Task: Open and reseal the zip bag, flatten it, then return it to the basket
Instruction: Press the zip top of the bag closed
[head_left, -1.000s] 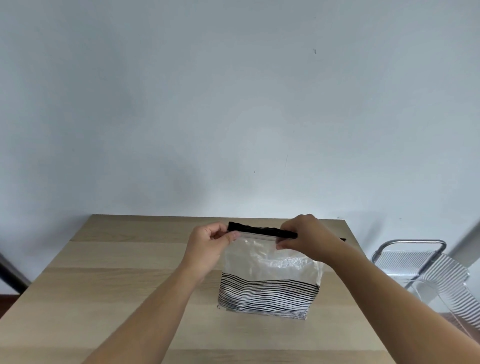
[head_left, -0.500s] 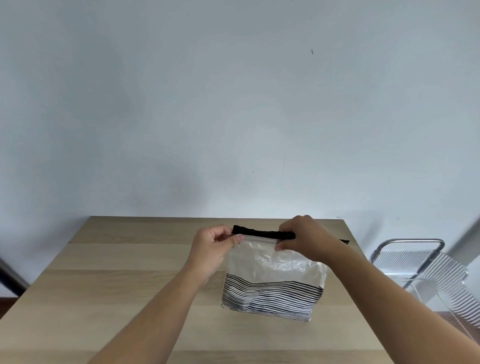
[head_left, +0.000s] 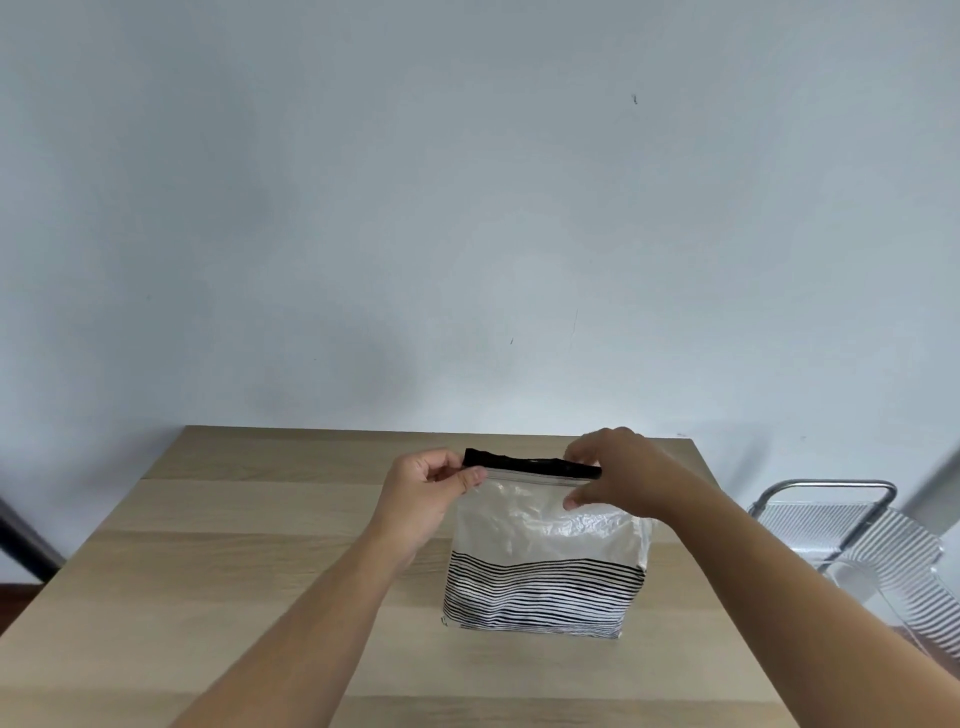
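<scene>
A zip bag (head_left: 545, 561) stands upright on the wooden table (head_left: 234, 571), clear at the top with black stripes across its lower half. A black band runs along its top seal. My left hand (head_left: 426, 493) pinches the seal's left end between thumb and fingers. My right hand (head_left: 618, 473) grips the seal toward its right end, fingers over the black band and thumb on the near side. The bag looks puffed with air. No basket is in view.
A clear ribbed plastic chair with a metal frame (head_left: 841, 525) stands to the right of the table. A pale wall rises right behind the table's far edge. A dark object (head_left: 21, 540) leans at the far left.
My right hand has slid a little to the right along the seal. The bag sits slightly fuller and more upright than a second ago. My left hand keeps its pinch.
</scene>
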